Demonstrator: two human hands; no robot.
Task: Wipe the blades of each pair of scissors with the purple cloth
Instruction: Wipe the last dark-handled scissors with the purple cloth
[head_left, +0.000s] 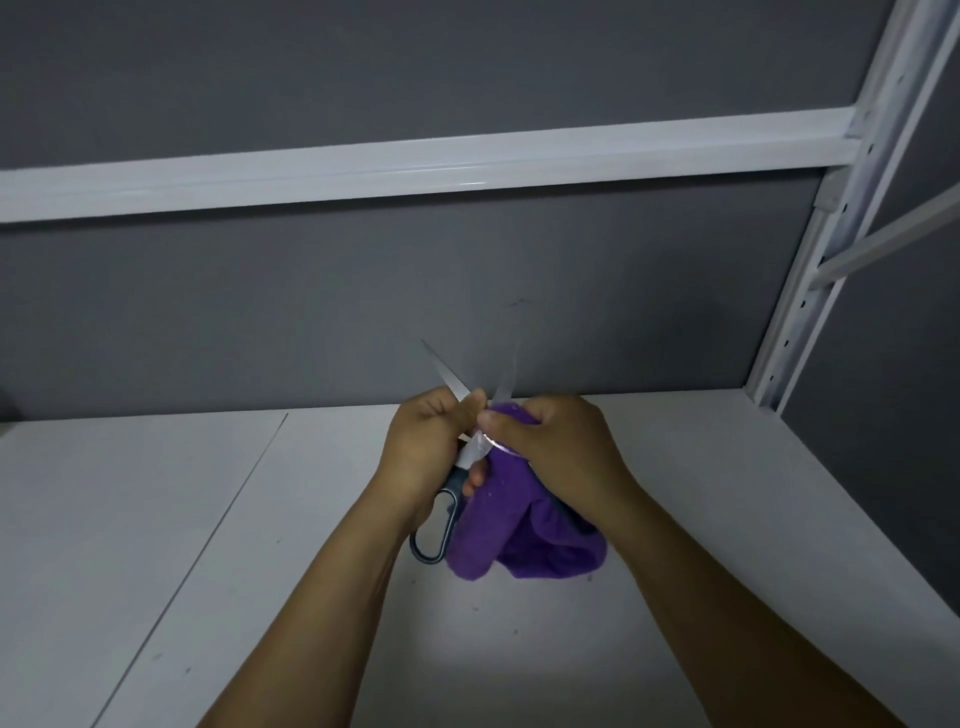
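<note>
A pair of scissors (451, 387) with dark grey handles is held above the white shelf, its two silver blades spread apart and pointing up. My left hand (423, 449) grips the scissors near the pivot, and one handle loop hangs below the hand. My right hand (558, 449) holds the purple cloth (506, 525) bunched against the base of the right blade, with the thumb pressing the cloth near the pivot. Most of the cloth hangs below both hands. No other scissors are in view.
The white shelf board (208, 545) has a seam running diagonally on the left. A grey back wall carries a white horizontal rail (415, 166). A white perforated upright (810, 312) stands at the right.
</note>
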